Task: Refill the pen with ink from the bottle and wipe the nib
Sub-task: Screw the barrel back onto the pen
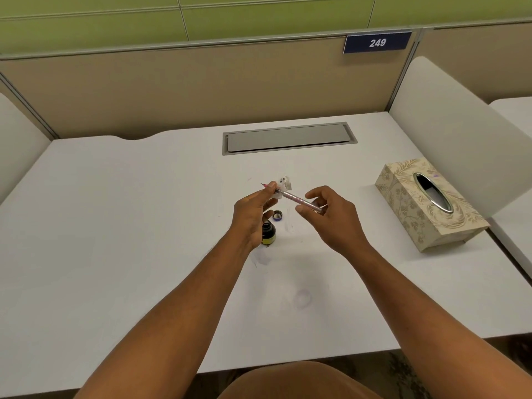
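Two hands are counted: the left hand (253,214) and the right hand (331,218). One pen (296,199), one crumpled tissue (283,182), one ink bottle (268,232) and one bottle cap (278,215) are seen. One tissue box (429,205) is counted at three o'clock on one worktop (115,226), one number plate (377,42) at one o'clock.

White desk (115,226), open ink bottle (269,232), its cap (278,215), patterned tissue box (426,205), perhaps faint ink smudges
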The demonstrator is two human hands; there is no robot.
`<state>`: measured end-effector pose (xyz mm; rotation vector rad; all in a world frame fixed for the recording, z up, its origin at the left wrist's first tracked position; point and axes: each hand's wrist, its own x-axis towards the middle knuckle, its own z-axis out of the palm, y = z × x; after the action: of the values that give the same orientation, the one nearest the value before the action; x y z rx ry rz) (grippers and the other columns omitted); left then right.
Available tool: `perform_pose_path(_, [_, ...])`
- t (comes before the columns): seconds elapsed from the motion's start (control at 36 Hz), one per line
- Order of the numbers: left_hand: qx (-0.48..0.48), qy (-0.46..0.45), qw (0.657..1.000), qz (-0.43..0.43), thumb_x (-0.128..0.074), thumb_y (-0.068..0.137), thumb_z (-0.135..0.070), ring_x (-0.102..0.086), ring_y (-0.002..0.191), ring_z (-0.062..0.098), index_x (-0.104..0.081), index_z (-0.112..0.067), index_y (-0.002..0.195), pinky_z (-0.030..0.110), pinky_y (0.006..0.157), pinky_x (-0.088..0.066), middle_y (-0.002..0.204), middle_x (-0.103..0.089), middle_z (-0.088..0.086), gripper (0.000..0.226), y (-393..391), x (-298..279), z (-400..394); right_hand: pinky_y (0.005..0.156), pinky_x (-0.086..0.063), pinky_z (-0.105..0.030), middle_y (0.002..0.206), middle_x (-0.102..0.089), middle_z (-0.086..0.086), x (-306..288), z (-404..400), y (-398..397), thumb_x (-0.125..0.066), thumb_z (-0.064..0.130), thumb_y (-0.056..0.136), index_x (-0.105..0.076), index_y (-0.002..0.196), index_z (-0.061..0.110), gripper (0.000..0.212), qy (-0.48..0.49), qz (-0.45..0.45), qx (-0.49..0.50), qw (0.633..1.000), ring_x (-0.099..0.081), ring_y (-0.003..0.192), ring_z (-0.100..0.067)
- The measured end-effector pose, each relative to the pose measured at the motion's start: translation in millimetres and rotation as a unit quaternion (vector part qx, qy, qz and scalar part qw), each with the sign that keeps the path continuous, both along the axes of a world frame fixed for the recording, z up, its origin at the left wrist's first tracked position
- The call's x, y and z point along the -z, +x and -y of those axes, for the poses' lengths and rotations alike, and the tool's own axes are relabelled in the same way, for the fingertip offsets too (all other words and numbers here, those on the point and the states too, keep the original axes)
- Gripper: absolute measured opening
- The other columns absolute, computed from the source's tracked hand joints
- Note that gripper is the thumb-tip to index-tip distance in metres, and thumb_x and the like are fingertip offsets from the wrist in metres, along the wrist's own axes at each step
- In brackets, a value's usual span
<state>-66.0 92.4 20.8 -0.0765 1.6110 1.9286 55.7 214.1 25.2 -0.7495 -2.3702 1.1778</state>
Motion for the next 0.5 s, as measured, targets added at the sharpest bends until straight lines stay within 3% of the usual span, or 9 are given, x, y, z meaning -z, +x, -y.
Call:
perform_pose_path(0.11, [0.009,0.004,1.0,-0.002,-0.071,0.089,-0.034,-0.066,0.106,0.017,-0.077,-0.01,0.108,0.028,0.078,-0.048,0.111,-0.074,0.005,0.03,1.5,0.2,1.5,0.061,-0.044,-0.027,0.079,-0.063,0.012,0.1,1.7,-1.4,-0.066,0.038,0.089,-0.064,0.09,0.027,0.01,0.019,-0.008,0.007,1.0,-0.056,0.068,-0.007])
perform_pose_path(0.22, [0.014,0.004,1.0,-0.005,-0.07,0.09,-0.033,-0.066,0.105,0.017,-0.077,-0.013,0.104,0.029,0.08,-0.048,0.107,-0.074,0.003,0.026,1.8,-1.3,2.7,0.058,-0.037,-0.024,0.072,-0.059,0.013,0.3,3.0,-2.5,-0.058,0.041,0.095,-0.066,0.087,0.022,0.022,0.04,0.0,0.01,0.999,-0.053,0.065,-0.005])
perform_pose_path(0.33, [0.026,0.009,1.0,-0.008,-0.071,0.09,-0.034,-0.067,0.104,0.016,-0.079,-0.018,0.095,0.029,0.081,-0.048,0.101,-0.076,-0.001,0.019,1.4,-1.6,7.1,0.063,-0.046,-0.034,0.074,-0.067,0.003,0.9,4.3,-1.9,-0.049,0.046,0.099,-0.069,0.087,0.018,0.036,0.05,0.013,0.002,0.999,-0.059,0.07,-0.017])
perform_pose_path(0.5, [0.017,0.005,1.0,-0.005,-0.072,0.089,-0.034,-0.067,0.103,0.016,-0.079,-0.02,0.09,0.029,0.08,-0.048,0.102,-0.076,-0.001,0.016,1.1,-0.4,9.6,0.063,-0.047,-0.025,0.082,-0.064,0.011,0.3,7.1,2.7,-0.067,0.049,0.087,-0.067,0.101,0.029,0.025,-0.002,0.0,0.005,1.0,-0.057,0.069,-0.007])
